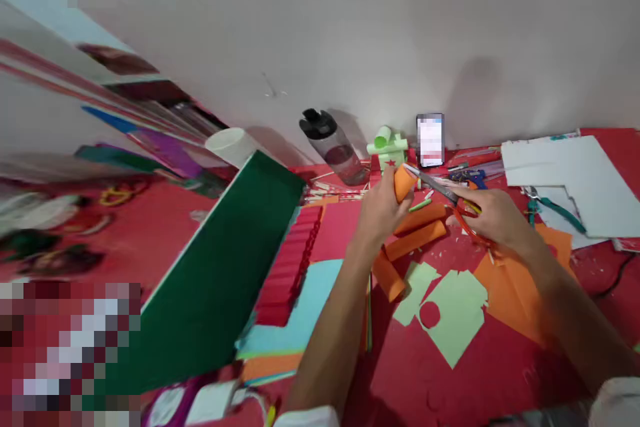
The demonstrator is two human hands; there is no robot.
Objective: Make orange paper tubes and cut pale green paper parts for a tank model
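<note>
orange paper roll (404,182) partly out of sight behind left hand (379,209)

both bare forearms reach forward from the lower edge of the view, drawing closer together toward their ends. the left forearm (327,330) slants up and rightward, and the left grip (381,208) is closed, back of the hand toward the camera, fingers curled. the right forearm (565,303) slants up and leftward; the right grip (493,213) faces inward, fingers bent closed, near the left grip but apart.
</note>
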